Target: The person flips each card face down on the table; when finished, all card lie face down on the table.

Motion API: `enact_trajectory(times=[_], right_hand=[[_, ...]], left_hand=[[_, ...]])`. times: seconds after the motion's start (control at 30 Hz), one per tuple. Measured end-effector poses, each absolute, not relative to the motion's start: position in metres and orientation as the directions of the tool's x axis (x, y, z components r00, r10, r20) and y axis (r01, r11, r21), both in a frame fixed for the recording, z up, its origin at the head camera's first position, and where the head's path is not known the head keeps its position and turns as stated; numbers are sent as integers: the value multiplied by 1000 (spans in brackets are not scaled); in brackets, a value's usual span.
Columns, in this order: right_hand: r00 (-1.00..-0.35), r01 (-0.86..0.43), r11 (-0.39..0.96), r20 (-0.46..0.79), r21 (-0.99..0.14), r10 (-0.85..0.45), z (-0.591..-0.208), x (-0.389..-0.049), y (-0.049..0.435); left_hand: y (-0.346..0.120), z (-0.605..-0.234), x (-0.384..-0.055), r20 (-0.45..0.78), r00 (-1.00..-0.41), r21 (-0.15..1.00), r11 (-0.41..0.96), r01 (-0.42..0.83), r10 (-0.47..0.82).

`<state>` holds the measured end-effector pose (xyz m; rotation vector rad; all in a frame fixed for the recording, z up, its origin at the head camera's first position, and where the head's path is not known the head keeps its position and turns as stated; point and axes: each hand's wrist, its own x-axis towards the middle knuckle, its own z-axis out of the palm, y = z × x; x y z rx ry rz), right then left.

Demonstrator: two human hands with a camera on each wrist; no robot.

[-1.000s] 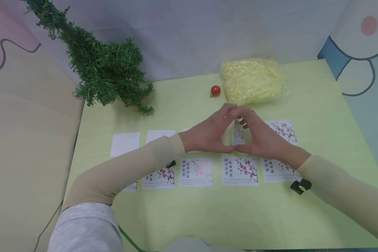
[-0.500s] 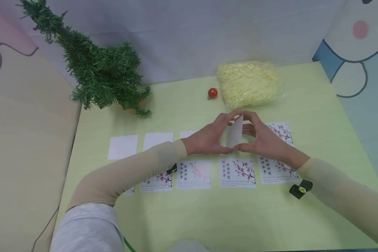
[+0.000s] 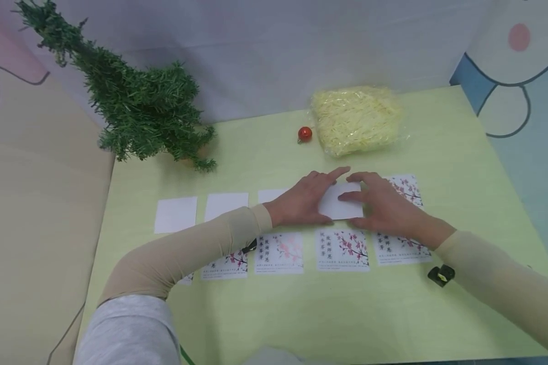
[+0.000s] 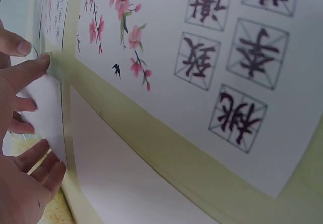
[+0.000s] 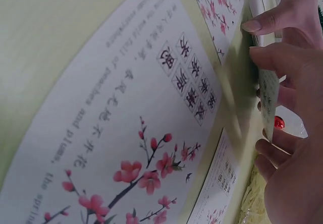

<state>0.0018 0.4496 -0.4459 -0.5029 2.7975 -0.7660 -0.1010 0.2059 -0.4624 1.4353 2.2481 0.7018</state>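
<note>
In the head view a small card [image 3: 331, 205], white face up, lies between my two hands. My left hand [image 3: 301, 200] spans its left side, thumb at the near corner and fingers at the far edge. My right hand [image 3: 388, 205] holds the right side, thumb at the near edge and one finger over the white face. Its printed underside [image 5: 270, 95] shows in the right wrist view, tilted above the table. In the left wrist view the white face [image 4: 48, 100] shows between the fingers of both hands.
Blossom-printed cards [image 3: 342, 251] form a near row; blank-faced cards [image 3: 175, 215] and one printed card [image 3: 406, 187] lie farther back. Behind them are a red bauble [image 3: 305, 134] and a bag of yellow shreds [image 3: 358, 121]. A small artificial tree [image 3: 150, 111] leans at the left.
The card between my hands has turned from standing on edge, printed side partly showing, to nearly flat with the white face up. My hands have spread slightly apart.
</note>
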Motion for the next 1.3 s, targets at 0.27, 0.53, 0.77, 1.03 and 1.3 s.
enact_trajectory(times=[0.27,0.53,0.77,1.03,1.3], right_hand=[[-886,-387,806,-62,-448,-460,-453,3,462],[-923,-289,854,-110,-432,-368,-429,-10,489],[-934,-157,923,-250,-353,-254,-420,-12,550],[-924,-169,927,-273,-335,-267,-433,-15,554],[-934,-203,931,-224,-304,-277,-434,-2,562]], left_hand=[[214,-461,-99,-119,-382,465,392,794,916],[225,-446,-101,-145,-404,203,427,881,903],[276,-438,-98,-135,-376,36,384,923,917],[317,-444,-96,-228,-418,21,434,901,879],[333,-443,-91,-285,-437,108,482,870,853]])
